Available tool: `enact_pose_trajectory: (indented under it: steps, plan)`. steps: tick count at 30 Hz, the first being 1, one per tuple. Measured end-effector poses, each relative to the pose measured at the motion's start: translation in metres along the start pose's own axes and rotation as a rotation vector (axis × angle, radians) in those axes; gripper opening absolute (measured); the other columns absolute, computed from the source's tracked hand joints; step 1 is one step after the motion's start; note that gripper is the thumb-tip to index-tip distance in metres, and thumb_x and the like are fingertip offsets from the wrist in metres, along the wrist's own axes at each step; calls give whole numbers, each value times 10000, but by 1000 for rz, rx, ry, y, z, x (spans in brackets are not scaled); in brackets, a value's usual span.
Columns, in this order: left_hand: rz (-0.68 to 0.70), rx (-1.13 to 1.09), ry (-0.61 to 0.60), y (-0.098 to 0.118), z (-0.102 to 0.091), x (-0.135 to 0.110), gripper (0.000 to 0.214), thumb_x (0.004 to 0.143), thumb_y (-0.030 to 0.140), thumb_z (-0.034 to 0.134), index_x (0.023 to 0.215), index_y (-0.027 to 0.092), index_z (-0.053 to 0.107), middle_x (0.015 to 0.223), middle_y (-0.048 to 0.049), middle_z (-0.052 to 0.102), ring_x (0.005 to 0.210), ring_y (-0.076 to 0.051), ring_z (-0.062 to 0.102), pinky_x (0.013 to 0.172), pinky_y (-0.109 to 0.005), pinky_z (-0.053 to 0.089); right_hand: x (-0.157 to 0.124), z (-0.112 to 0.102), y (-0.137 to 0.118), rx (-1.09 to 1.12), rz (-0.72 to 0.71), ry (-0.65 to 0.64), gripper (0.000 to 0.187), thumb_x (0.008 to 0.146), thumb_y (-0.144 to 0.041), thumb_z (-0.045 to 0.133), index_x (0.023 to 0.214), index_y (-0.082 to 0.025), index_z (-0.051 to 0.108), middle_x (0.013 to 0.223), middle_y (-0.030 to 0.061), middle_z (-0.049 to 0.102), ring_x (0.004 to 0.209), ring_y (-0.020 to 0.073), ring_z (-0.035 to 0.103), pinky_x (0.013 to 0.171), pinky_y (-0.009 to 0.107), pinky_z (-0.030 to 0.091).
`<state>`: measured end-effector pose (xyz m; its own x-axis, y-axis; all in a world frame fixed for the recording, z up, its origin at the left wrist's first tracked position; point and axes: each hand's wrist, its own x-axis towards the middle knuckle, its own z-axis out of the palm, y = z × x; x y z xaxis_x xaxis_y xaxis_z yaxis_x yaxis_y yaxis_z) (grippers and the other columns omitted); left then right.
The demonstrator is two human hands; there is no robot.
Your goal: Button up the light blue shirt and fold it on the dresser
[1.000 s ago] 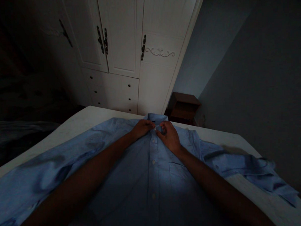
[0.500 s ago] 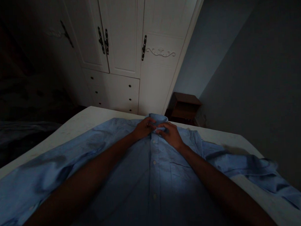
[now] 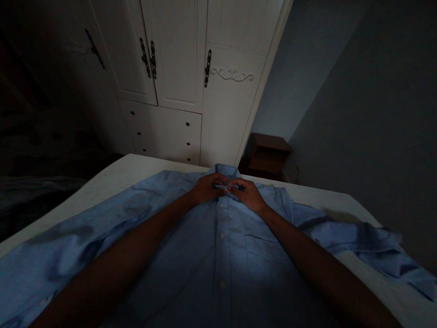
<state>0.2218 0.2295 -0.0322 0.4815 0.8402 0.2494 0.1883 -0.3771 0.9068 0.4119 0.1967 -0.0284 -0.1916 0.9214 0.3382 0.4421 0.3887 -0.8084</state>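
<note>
A blue button-up shirt [image 3: 193,251] lies front side up, its sleeves spread to both sides. Just below the collar [image 3: 226,170], my left hand [image 3: 209,187] pinches the shirt's front edge from the left. My right hand [image 3: 247,193] grips the fabric from the other side, fingertips almost meeting those of the left. Between the fingertips the cloth is bunched up; any button there is too small to make out. White buttons run down the placket [image 3: 223,235] below the hands, and a chest pocket [image 3: 260,248] sits to the right.
The shirt rests on a pale table [image 3: 125,169]. Beyond its far edge stands a white wardrobe [image 3: 175,55] with dark handles and drawers. A brown wooden cabinet [image 3: 270,150] is at the back right by the grey wall. Dark fabric [image 3: 29,194] lies at the left.
Both hands stay at the collar, with the fingertips slightly lower and the right hand's fingers closer over the cloth. The view has shifted a little.
</note>
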Motion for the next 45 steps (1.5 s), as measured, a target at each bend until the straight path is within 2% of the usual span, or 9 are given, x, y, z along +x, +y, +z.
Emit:
enact_pose_trajectory:
  steps: [10, 16, 23, 29, 34, 37, 40, 43, 45]
  plan:
    - [15, 14, -4, 2, -1, -1, 376, 612, 251, 773, 960, 182, 649, 1012, -52, 711, 952, -203, 672, 857, -328, 524, 2, -2, -1, -7, -15, -25, 163, 774, -322, 666, 854, -197, 731, 915, 45, 752, 889, 218, 681, 849, 348, 486]
    - [30, 38, -1, 1, 0, -1, 228, 728, 227, 646, 951, 187, 668, 921, -36, 724, 887, -179, 678, 815, -298, 522, 6, -8, -2, 30, 3, -116, 147, 745, -313, 696, 826, -195, 731, 871, 30, 745, 852, 206, 679, 830, 336, 489]
    - [72, 333, 137, 7, 0, -2, 180, 840, 268, 579, 934, 183, 706, 872, -42, 740, 844, -194, 676, 866, -333, 463, 13, -13, 3, -88, 34, -151, 157, 701, -295, 738, 817, -190, 729, 847, 16, 735, 848, 204, 675, 791, 311, 496]
    - [139, 706, 214, 20, -8, -7, 240, 956, 311, 477, 945, 232, 703, 1006, -32, 745, 997, -218, 632, 1005, -472, 275, 14, -21, 1, -173, -51, -238, 240, 846, -373, 629, 978, -205, 738, 1013, 55, 741, 967, 222, 670, 910, 356, 473]
    - [144, 801, 260, 21, -14, -7, 296, 977, 351, 437, 951, 218, 701, 989, -54, 727, 997, -234, 598, 952, -461, 307, 13, -34, 4, -284, -254, -244, 239, 886, -272, 558, 1062, -232, 714, 1160, 79, 691, 1108, 242, 606, 994, 431, 424]
    - [170, 820, 221, 17, -19, -5, 313, 972, 370, 437, 956, 207, 703, 967, -72, 701, 1010, -245, 584, 931, -445, 352, 16, -44, 14, -431, -309, -192, 315, 842, -178, 553, 1115, -262, 686, 1389, 60, 558, 1316, 288, 437, 1080, 543, 294]
    - [195, 834, 203, 13, -26, -4, 339, 957, 435, 448, 1008, 209, 696, 1127, -108, 650, 1150, -281, 530, 981, -470, 362, 20, -53, 25, -559, -272, -167, 444, 831, -133, 505, 1237, -264, 625, 1458, 62, 491, 1387, 318, 318, 1090, 600, 215]
    - [143, 794, 154, 8, -39, -5, 498, 888, 567, 513, 1199, 191, 614, 1386, -156, 497, 1305, -322, 430, 1046, -495, 353, 24, -56, 31, -600, -256, -176, 477, 877, -154, 451, 1325, -265, 571, 1378, 80, 556, 1341, 310, 359, 1081, 567, 233]
    - [64, 724, 58, 6, -49, -7, 674, 832, 626, 559, 1328, 172, 511, 1422, -173, 467, 1300, -321, 455, 1054, -469, 378, 26, -56, 31, -612, -265, -181, 447, 910, -197, 444, 1332, -275, 572, 1312, 88, 583, 1269, 296, 417, 1064, 532, 264]
